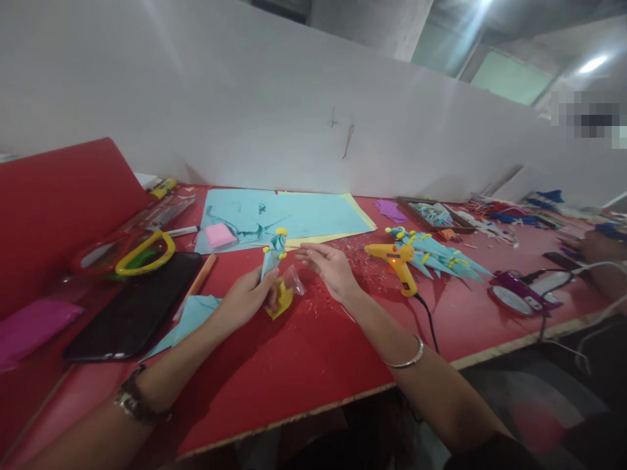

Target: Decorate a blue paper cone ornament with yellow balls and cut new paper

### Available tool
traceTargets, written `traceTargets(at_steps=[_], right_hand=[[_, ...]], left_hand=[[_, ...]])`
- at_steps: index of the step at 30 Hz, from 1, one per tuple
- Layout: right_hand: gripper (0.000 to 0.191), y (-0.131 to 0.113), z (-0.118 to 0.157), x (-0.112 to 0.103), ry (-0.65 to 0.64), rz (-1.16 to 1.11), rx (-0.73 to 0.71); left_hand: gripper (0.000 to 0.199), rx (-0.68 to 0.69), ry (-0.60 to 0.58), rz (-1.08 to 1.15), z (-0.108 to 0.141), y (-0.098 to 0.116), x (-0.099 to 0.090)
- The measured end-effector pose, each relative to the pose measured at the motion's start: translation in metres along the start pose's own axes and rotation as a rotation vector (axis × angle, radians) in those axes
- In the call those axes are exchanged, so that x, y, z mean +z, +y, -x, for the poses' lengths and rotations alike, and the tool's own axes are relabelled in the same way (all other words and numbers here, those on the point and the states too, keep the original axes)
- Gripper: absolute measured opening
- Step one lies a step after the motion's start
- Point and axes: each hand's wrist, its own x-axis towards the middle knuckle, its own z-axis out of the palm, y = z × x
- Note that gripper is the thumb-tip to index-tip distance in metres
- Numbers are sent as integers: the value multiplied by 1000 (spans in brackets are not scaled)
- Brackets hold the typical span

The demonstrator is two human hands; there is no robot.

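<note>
My left hand (249,294) is closed around a light-blue rolled paper cone (269,262), held upright above the table. Small yellow balls (281,232) sit round the cone's frilled top. Just right of it is my right hand (328,266), its fingers stretched toward the cone and slightly apart, with nothing clearly in them. Below the left fingers a yellow piece in clear plastic (283,300) lies on the red table. A yellow glue gun (393,260) with an orange light rests right of my right hand, beside several finished-looking blue paper cones (441,253) with yellow trim.
Blue paper sheets (313,215) lie at the back by the white wall. On the left are a black phone (137,307), yellow-handled scissors (147,253) and a pink pad (219,235). A brown tray (460,228), a purple device (526,292) and cords occupy the right.
</note>
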Motion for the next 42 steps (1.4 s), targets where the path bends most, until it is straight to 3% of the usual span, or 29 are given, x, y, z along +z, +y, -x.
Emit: traceTargets(at_steps=[7,13,19,26,30,34,38,42], right_hand=[[12,-1,0,-1,-13,132,-83],[15,1,-1,0,-13,69,-52],[14,-4,2,-1,46,382,-208],[13,-6,4,5,52,249,-177],[7,-9,12,7,61,468,-454],[10,-12,20,13,-8,719,-716],[14,-10,21,17,-37,793,-834],[18,-6,19,17,-29,807,-830]], left_hand=[[42,4,20,-20,1,3,1],[42,9,11,-15,1,0,1],[42,28,27,-57,1,-1,0],[40,15,15,-42,0,-3,1],[40,33,1,-49,1,-2,2],[41,66,-10,-96,5,2,3],[38,68,23,-198,8,6,7],[36,65,61,-294,10,8,9]])
